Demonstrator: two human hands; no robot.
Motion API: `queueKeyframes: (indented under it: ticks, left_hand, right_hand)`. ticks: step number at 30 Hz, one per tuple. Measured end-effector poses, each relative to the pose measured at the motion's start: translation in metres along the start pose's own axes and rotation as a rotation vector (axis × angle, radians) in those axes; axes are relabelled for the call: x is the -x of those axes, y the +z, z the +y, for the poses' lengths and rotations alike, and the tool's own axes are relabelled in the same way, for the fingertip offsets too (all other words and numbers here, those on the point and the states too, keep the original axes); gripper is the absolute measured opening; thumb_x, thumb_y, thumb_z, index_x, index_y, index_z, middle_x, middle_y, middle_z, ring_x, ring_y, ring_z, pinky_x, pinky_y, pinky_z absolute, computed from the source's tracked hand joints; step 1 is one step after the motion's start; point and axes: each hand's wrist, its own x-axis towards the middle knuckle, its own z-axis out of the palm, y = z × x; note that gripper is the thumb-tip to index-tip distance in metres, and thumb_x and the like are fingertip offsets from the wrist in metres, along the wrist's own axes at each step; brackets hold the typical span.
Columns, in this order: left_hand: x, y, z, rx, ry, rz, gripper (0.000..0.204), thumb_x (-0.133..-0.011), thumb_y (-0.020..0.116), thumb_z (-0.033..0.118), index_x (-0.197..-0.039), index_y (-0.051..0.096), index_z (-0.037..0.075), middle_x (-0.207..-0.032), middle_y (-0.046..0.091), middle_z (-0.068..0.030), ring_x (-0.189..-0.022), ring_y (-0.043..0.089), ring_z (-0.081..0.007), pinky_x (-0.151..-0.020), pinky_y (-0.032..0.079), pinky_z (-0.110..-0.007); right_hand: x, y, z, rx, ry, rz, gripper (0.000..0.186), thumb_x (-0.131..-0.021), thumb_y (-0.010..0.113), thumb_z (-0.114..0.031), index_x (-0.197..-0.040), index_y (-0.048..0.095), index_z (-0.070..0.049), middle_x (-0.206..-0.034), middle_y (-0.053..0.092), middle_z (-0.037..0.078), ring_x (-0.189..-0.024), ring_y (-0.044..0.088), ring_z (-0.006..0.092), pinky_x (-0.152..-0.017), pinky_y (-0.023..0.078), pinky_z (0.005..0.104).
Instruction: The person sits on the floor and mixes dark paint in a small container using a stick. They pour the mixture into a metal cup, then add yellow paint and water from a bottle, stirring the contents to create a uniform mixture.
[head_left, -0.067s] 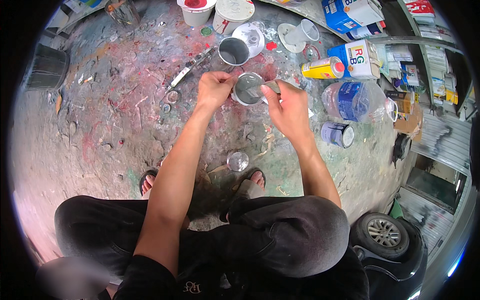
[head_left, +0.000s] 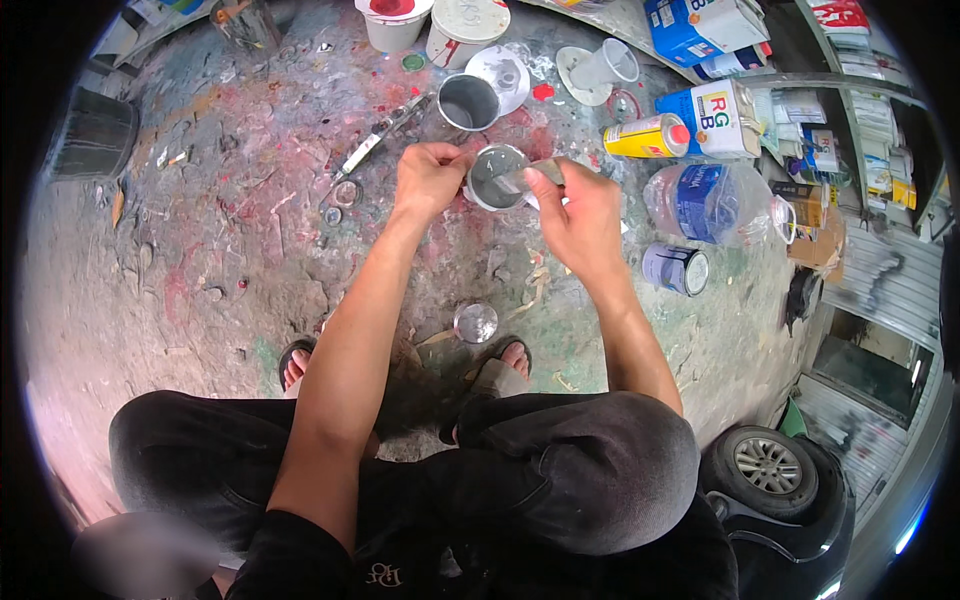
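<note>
A white-rimmed cup (head_left: 497, 148) with grey paint (head_left: 487, 178) inside stands on the stained floor ahead of me. My left hand (head_left: 430, 182) pinches its left rim between thumb and fingers. From the right, my right hand (head_left: 583, 210) grips a flat, grey-coated stirring stick (head_left: 546, 172), whose lower end dips into the cup. How deep the stick reaches in the paint cannot be made out. Just beyond the cup, to its upper left, is a dark grey cup (head_left: 468, 103). A white lid (head_left: 498, 80) lies beside that one.
To the right are a large clear plastic bottle (head_left: 712, 204), a small paint can (head_left: 675, 269) and a yellow can (head_left: 646, 136). A round metal tin (head_left: 475, 323) sits between my feet. White buckets (head_left: 468, 22) stand at the back, a black bucket (head_left: 97, 135) far left.
My right hand and the stirring stick have shifted slightly to the right. My left hand keeps its place at the cup's rim.
</note>
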Motion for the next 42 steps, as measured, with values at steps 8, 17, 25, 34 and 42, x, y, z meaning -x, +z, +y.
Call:
queueKeyframes:
  ticks: [8,17,25,34,42]
  left_hand:
    - [0.01,-0.003,0.017,-0.052,-0.035,0.003,0.015,-0.091,0.072,0.012,-0.095,0.077,-0.002,-0.081,0.074,-0.0056,-0.067,0.067,-0.0105,-0.062,0.053,-0.026]
    - [-0.002,0.0,-0.006,0.009,-0.014,0.026,0.019,-0.086,0.077,0.019,-0.093,0.078,0.002,-0.076,0.074,-0.0088,-0.066,0.068,-0.0134,-0.063,0.053,-0.03]
    - [-0.002,0.0,-0.005,-0.006,-0.014,0.019,0.017,-0.085,0.077,0.019,-0.093,0.079,0.004,-0.075,0.074,-0.0078,-0.066,0.068,-0.0132,-0.063,0.053,-0.03]
    - [0.001,-0.001,0.002,-0.026,-0.023,0.028,0.017,-0.085,0.076,0.019,-0.094,0.079,0.004,-0.075,0.074,-0.0076,-0.066,0.068,-0.0126,-0.064,0.054,-0.029]
    - [-0.002,-0.001,-0.004,0.002,-0.024,0.012,0.017,-0.085,0.076,0.019,-0.094,0.079,0.004,-0.076,0.074,-0.008,-0.067,0.068,-0.0126,-0.064,0.054,-0.03]
  right_hand:
    - [-0.018,-0.002,0.018,0.062,-0.054,-0.006,0.025,-0.092,0.067,-0.016,-0.079,0.056,0.002,-0.069,0.058,0.021,-0.061,0.057,0.0413,-0.056,0.043,0.0461]
    - [-0.002,0.005,0.011,0.015,-0.021,-0.088,0.024,-0.092,0.067,-0.017,-0.08,0.058,0.002,-0.071,0.06,0.021,-0.064,0.059,0.0422,-0.058,0.045,0.0475]
    - [-0.01,0.0,0.017,0.062,0.032,0.021,0.025,-0.091,0.068,-0.016,-0.078,0.057,0.002,-0.07,0.059,0.022,-0.062,0.058,0.0416,-0.057,0.043,0.0474]
    - [0.003,0.005,0.016,0.062,0.116,-0.038,0.028,-0.091,0.069,-0.017,-0.076,0.056,0.003,-0.067,0.057,0.022,-0.057,0.055,0.0402,-0.055,0.042,0.0453]
    - [-0.002,-0.002,0.004,-0.009,0.048,0.127,0.028,-0.092,0.069,-0.015,-0.075,0.054,0.002,-0.064,0.055,0.02,-0.054,0.053,0.0369,-0.052,0.041,0.0429]
